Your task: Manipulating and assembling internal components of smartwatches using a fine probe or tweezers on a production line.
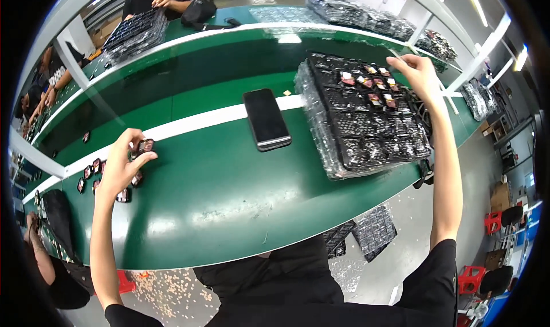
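Between the thumb and fingers of my left hand is a small dark square part with a reddish face, held just above the green table. Several similar small parts lie around and beneath that hand. My right hand is raised at the far right corner of a stack of black compartment trays. Its thumb and forefinger come together at a thin, pale sliver that I cannot make out. In the top tray's far compartments sit several small parts with red, white and yellow faces.
A black phone-like device lies left of the trays. Behind a white rail, co-workers sit at further benches, with more wrapped trays at the far right. Empty-looking trays and scattered pale bits are on the floor.
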